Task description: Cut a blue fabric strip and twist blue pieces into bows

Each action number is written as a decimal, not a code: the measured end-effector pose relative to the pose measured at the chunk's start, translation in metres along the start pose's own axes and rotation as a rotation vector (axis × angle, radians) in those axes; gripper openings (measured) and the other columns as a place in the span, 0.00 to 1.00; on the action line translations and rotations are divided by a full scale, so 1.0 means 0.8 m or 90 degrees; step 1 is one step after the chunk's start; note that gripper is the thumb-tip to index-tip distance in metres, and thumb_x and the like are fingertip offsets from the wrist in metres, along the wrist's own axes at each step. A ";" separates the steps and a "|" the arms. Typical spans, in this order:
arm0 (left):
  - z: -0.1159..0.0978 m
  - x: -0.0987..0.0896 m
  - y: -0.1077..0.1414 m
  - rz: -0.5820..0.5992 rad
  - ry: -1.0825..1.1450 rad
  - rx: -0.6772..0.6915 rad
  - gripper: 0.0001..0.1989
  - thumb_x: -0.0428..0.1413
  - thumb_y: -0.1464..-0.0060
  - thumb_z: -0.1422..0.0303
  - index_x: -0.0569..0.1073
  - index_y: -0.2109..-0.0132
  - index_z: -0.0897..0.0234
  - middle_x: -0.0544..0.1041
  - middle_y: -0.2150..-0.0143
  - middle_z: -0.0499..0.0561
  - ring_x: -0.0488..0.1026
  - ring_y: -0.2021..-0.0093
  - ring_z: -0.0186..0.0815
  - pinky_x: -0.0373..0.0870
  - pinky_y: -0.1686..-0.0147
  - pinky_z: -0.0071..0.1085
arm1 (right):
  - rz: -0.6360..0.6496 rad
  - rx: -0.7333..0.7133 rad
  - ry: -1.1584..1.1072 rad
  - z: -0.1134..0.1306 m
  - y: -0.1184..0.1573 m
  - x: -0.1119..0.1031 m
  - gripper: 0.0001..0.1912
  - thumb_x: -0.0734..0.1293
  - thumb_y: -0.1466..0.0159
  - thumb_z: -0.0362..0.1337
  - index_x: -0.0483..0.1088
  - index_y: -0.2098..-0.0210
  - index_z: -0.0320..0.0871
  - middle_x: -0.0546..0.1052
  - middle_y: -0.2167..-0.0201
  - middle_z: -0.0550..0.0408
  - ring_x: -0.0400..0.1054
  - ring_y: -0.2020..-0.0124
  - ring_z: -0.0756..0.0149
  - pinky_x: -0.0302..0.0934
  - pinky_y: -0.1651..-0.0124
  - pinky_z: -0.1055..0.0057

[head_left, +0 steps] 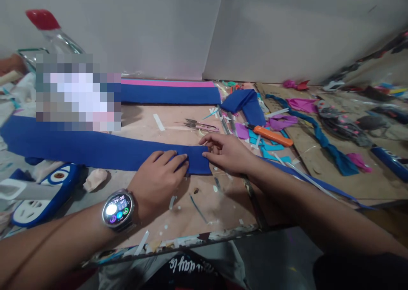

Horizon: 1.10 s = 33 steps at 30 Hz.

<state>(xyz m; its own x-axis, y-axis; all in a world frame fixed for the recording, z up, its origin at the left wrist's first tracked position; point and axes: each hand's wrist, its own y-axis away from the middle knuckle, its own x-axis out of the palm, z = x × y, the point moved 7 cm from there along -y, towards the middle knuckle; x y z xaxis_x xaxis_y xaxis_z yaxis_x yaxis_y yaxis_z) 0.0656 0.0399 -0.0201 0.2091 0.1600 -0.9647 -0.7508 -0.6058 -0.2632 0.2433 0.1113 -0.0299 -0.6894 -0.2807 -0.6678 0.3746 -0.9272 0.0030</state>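
Note:
A long blue fabric strip (111,147) lies across the table, its squared right end in front of me. My left hand (162,173) rests flat on it, fingertips pressing near that end. Over the end of the strip is my right hand (226,152), fingers loosely bent and the thumb apart from them, touching the cloth. I see nothing held between them. Beyond the strip lie thread snips (202,125) with pink handles. An orange utility knife (270,135) sits past my right hand among fabric scraps.
Folded blue and pink fabric (172,92) runs along the wall. A cardboard sheet (302,154) on the right carries a teal strip (318,132) and pink scraps. At left are a blue tool with an eye design (60,183) and a red-capped clear bottle (43,20); part is pixelated.

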 end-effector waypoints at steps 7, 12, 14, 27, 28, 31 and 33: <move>-0.019 -0.004 0.005 -0.010 -0.053 0.046 0.13 0.54 0.37 0.74 0.79 0.48 0.69 0.82 0.50 0.60 0.77 0.59 0.45 0.74 0.69 0.40 | -0.009 -0.067 0.066 0.009 0.002 0.006 0.15 0.71 0.37 0.34 0.75 0.50 0.44 0.75 0.71 0.59 0.64 0.74 0.70 0.58 0.67 0.73; -0.029 -0.002 0.005 -0.025 -0.011 0.044 0.16 0.54 0.33 0.69 0.77 0.44 0.71 0.81 0.46 0.63 0.78 0.55 0.48 0.77 0.63 0.44 | -0.005 -0.087 0.087 0.015 0.003 0.008 0.14 0.71 0.37 0.34 0.76 0.51 0.45 0.77 0.70 0.58 0.67 0.73 0.69 0.59 0.65 0.72; -0.026 -0.002 0.002 -0.031 0.010 0.020 0.20 0.52 0.31 0.65 0.75 0.40 0.71 0.79 0.41 0.63 0.77 0.47 0.52 0.76 0.55 0.49 | -0.007 -0.093 0.101 0.017 0.004 0.007 0.15 0.71 0.37 0.34 0.76 0.51 0.45 0.78 0.69 0.58 0.67 0.72 0.69 0.59 0.65 0.71; -0.013 0.022 0.003 0.065 0.140 -0.026 0.33 0.46 0.31 0.48 0.64 0.29 0.63 0.64 0.26 0.57 0.60 0.27 0.54 0.58 0.33 0.55 | -0.063 -0.022 0.134 0.012 0.005 -0.004 0.07 0.73 0.38 0.38 0.80 0.60 0.45 0.80 0.71 0.55 0.70 0.71 0.65 0.61 0.65 0.68; -0.012 0.021 0.003 0.063 0.142 -0.030 0.33 0.46 0.31 0.48 0.65 0.29 0.62 0.63 0.26 0.57 0.60 0.27 0.54 0.58 0.33 0.55 | -0.064 -0.017 0.135 0.012 0.005 -0.005 0.07 0.74 0.38 0.39 0.80 0.61 0.46 0.80 0.71 0.55 0.71 0.71 0.64 0.61 0.64 0.68; -0.011 0.019 0.000 0.069 0.139 -0.031 0.33 0.46 0.32 0.46 0.66 0.30 0.60 0.61 0.25 0.59 0.58 0.27 0.56 0.59 0.34 0.56 | -0.068 0.002 0.143 0.011 0.004 -0.007 0.04 0.74 0.38 0.39 0.80 0.65 0.45 0.80 0.72 0.55 0.72 0.69 0.63 0.60 0.63 0.67; -0.012 0.019 -0.002 0.077 0.135 -0.020 0.33 0.46 0.33 0.44 0.67 0.31 0.57 0.60 0.24 0.59 0.57 0.27 0.58 0.59 0.36 0.59 | -0.071 0.010 0.142 0.010 0.004 -0.008 0.04 0.75 0.39 0.39 0.80 0.68 0.45 0.79 0.73 0.55 0.72 0.70 0.63 0.60 0.63 0.68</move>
<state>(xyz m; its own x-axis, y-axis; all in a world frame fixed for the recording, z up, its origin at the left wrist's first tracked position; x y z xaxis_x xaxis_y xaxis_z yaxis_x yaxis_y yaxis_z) 0.0758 0.0360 -0.0340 0.2485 -0.0800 -0.9653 -0.7589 -0.6354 -0.1427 0.2438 0.1084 -0.0198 -0.5711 -0.1165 -0.8126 0.2926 -0.9537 -0.0689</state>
